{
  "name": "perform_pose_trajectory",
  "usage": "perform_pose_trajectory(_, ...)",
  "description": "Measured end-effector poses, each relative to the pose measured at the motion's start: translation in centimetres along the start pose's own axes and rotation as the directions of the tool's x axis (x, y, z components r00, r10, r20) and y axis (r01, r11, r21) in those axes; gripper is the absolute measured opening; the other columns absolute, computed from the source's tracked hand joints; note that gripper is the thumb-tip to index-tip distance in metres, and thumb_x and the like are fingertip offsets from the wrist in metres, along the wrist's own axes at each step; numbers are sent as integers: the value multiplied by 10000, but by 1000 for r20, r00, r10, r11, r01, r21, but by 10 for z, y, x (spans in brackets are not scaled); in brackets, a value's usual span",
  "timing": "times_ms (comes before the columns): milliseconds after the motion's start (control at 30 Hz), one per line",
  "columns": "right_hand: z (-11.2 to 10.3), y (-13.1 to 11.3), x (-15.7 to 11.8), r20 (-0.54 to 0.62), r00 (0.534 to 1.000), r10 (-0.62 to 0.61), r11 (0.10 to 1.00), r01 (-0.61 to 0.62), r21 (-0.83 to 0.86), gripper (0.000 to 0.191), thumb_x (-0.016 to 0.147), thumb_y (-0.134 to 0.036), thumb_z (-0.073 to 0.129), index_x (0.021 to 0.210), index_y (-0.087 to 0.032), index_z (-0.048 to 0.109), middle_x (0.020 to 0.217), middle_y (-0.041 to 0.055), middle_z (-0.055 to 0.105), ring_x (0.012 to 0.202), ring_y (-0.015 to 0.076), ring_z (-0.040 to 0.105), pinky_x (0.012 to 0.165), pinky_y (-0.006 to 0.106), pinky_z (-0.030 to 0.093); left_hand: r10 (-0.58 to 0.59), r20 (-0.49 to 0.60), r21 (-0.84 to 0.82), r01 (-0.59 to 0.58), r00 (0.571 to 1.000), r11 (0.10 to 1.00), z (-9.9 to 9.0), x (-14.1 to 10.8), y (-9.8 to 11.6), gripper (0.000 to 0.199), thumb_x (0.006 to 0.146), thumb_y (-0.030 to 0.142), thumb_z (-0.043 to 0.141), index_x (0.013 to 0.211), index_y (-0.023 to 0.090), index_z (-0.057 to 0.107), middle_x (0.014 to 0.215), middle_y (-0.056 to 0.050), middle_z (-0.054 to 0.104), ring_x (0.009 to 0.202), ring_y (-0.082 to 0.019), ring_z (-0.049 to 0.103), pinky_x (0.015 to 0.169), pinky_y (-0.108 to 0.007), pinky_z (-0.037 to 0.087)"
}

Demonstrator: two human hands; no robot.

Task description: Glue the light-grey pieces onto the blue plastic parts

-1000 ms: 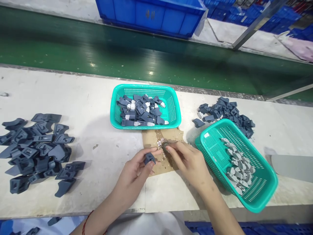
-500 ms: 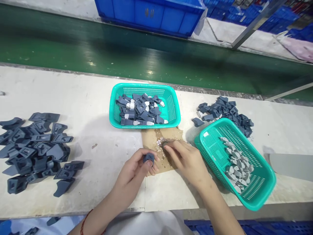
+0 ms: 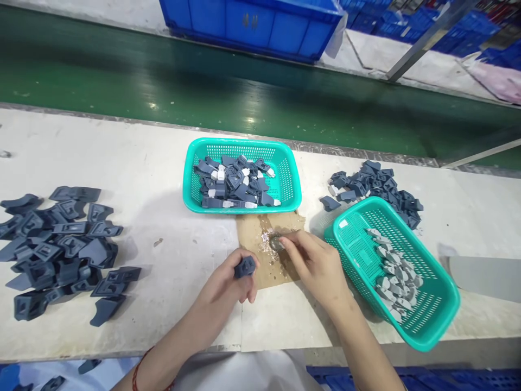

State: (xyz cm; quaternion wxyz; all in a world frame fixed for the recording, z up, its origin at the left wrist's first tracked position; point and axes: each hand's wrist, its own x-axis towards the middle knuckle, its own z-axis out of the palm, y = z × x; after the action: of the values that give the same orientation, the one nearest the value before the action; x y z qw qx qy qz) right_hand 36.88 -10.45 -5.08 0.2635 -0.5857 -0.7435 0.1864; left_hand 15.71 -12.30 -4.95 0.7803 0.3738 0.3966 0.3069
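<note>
My left hand (image 3: 228, 279) is closed around a dark blue-grey plastic part (image 3: 245, 267), whose end points up between thumb and fingers. To its right, my right hand (image 3: 315, 263) pinches a small round greyish object (image 3: 277, 243), too small to name exactly. That object is just above a brown cardboard piece (image 3: 260, 274), beside small shiny bits (image 3: 266, 239) scattered on it. Beyond both hands stands a green basket (image 3: 242, 210) with dark plastic parts, several bearing white pieces. A second green basket (image 3: 431, 339), right of my right hand, holds small light-grey pieces (image 3: 396, 288).
A large pile of dark plastic parts (image 3: 61, 244) lies on the left of the white table (image 3: 163, 304). Another pile (image 3: 378, 187) lies behind the right basket. Past the table's far edge are a green strip (image 3: 122, 81) and a blue crate (image 3: 252, 27).
My left hand has turned, tilting the dark part and folding its fingers in. The round object in my right hand now shows more of its face.
</note>
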Motion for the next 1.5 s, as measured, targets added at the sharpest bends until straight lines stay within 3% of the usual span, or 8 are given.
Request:
perform_pose_trajectory(167,-1,-1,-2,16,978,210,957,-209,202,248,996,-313,571,768,-215,590,638,-17,610,548,139,540,556,260,393,36,44,300,-48,998,953,3,-3,7,198,1041,380,434,949,219,502,780,30,460,708,-150,422,664,-301,326)
perform_pose_trajectory(300,-3,-15,-4,53,912,406,748,-365,554,347,960,-377,622,665,-212,547,509,-52,522,448,99,443,454,226,326,118,89,550,-147,989,822,4,-5,9,193,1061,339,381,933,223,467,901,5,478,784,-166,437,718,-314,348)
perform_pose_trajectory(400,-3,-30,-5,134,903,408,603,-376,703,362,936,-374,656,634,-209,544,449,-60,517,387,79,383,408,213,292,123,109,616,-164,986,770,4,-5,7,191,1069,335,354,931,230,435,913,3,481,791,-171,457,728,-318,363)
perform_pose_trajectory(500,-2,-40,-7,158,913,376,558,-359,749,334,937,-353,661,653,-206,564,449,-62,524,384,76,390,407,206,304,128,112,641,-170,985,748,4,-4,5,188,1072,341,347,952,232,443,918,-1,502,806,-177,489,735,-318,383)
perform_pose_trajectory(933,4,-48,-8,143,950,279,733,-307,607,333,972,-319,616,666,-206,546,530,-62,518,495,90,478,508,204,392,152,129,652,-199,980,732,4,-5,4,230,1073,370,351,1165,242,519,1128,-61,630,1023,-230,624,913,-369,480)
perform_pose_trajectory(1167,7,-52,-13,125,974,191,832,-228,506,340,1011,-294,544,682,-212,517,561,-62,514,498,86,500,505,199,383,130,106,661,-168,986,732,5,-3,2,258,1066,350,340,1195,204,509,1125,-96,640,1009,-248,625,864,-378,482)
perform_pose_trajectory(1267,5,-49,-13,143,975,173,849,-221,479,344,1021,-312,532,692,-217,501,562,-66,486,496,89,485,500,202,372,95,98,630,-136,991,765,5,-4,5,275,1059,402,358,1034,199,542,957,-48,621,860,-212,584,760,-333,446)
perform_pose_trajectory(1500,-6,-43,-7,43,980,-193,979,190,73,417,1084,-264,360,679,-220,453,586,-27,494,532,129,478,550,258,341,-17,172,474,-67,985,878,9,-7,17,370,1047,486,369,850,198,491,694,64,322,616,-124,294,577,-276,274)
